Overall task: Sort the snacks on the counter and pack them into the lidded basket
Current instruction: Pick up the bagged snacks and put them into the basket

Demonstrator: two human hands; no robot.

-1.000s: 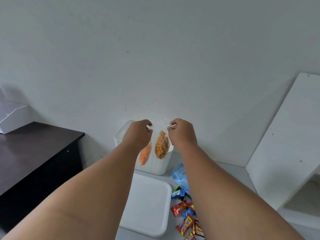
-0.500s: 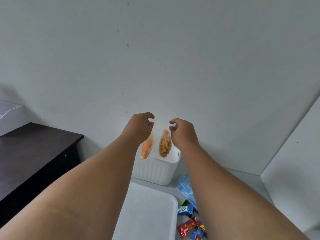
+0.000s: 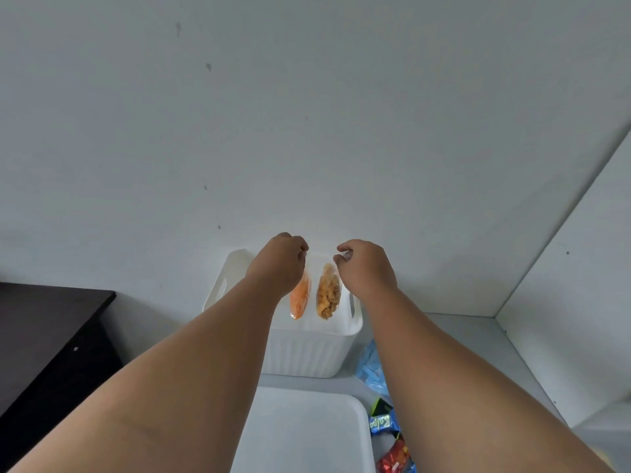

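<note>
2 clear bags are held over the open basket: the orange bag is pinched in the left hand, the tan bag in the right hand (each grip clamped on a bag top). The lid is laid on the surface before the basket, wrapped snacks beside it.

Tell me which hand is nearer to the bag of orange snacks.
Left. The left hand pinches the orange bag by its top; the right hand pinches the brown snack bag hanging just to its right.
</note>
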